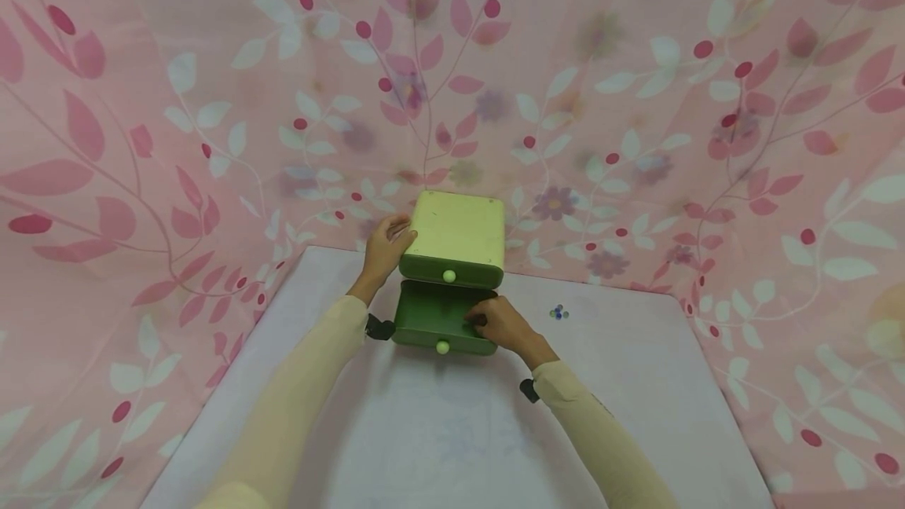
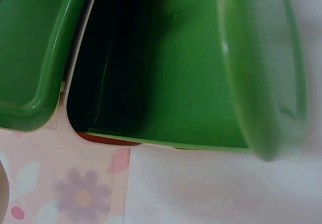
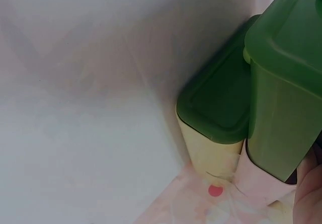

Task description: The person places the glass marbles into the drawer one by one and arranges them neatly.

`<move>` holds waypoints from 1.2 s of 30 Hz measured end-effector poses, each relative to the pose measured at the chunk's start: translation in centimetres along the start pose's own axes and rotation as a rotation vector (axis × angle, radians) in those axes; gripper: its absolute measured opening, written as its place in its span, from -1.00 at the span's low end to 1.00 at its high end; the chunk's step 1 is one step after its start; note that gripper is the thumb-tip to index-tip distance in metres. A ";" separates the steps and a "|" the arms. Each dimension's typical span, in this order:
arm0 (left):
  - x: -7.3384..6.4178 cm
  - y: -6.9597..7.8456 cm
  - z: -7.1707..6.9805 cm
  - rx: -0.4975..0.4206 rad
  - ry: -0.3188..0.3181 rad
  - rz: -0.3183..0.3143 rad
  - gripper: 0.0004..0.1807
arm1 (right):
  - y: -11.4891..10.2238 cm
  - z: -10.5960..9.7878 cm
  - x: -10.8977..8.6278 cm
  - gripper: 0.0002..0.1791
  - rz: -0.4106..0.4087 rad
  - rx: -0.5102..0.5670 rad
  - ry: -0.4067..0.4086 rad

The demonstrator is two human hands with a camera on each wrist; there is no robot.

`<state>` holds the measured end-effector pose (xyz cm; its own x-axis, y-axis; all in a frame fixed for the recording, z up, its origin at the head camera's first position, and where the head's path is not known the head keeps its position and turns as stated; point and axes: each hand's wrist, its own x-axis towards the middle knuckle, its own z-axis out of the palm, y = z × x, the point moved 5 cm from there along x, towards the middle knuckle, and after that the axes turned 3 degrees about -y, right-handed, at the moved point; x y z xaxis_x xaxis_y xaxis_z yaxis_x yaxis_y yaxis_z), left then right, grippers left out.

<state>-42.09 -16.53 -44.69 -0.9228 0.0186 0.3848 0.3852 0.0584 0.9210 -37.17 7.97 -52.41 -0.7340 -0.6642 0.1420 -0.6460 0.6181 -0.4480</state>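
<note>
A small drawer cabinet (image 1: 458, 228) with a yellow-green top and green drawer fronts stands at the back of the table. Its top drawer (image 1: 424, 267) is closed, and the drawer below it (image 1: 417, 340) is pulled out; its green floor shows bare in the left wrist view. My left hand (image 1: 387, 246) rests against the cabinet's left side, thumb and fingertips at the upper edge. At the right wall of the pulled-out drawer, my right hand (image 1: 503, 322) reaches in with bent fingers; I cannot tell whether they hold anything. The right wrist view shows a closed lower drawer (image 3: 216, 103).
Several small glass marbles (image 1: 558, 312) lie in a cluster on the white tabletop (image 1: 622, 383), right of the cabinet. A pink leaf-patterned curtain (image 1: 601, 108) hangs close behind the cabinet and along both sides of the table.
</note>
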 end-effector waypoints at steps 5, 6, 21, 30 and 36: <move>0.0 0.0 0.0 -0.002 0.002 0.007 -0.48 | 0.0 0.1 0.0 -0.72 0.004 -0.004 -0.001; 0.0 0.0 0.0 -0.003 0.002 0.007 -0.48 | 0.0 0.0 0.0 -0.72 0.002 -0.003 0.001; 0.0 -0.1 -0.1 0.012 0.004 -0.023 -0.47 | 0.0 0.0 -0.1 -0.73 0.009 0.007 0.032; 0.0 -0.1 0.0 0.003 0.006 -0.010 -0.47 | 0.3 -0.2 -0.1 -0.74 -0.017 0.033 0.074; 0.0 0.0 0.0 0.005 0.013 -0.006 -0.48 | 0.3 -0.7 -0.4 -0.74 -0.002 0.052 0.097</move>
<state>-42.11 -16.56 -44.69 -0.9248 0.0051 0.3804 0.3799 0.0634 0.9229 -37.23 8.66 -51.99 -0.7514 -0.6197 0.2267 -0.6373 0.5925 -0.4927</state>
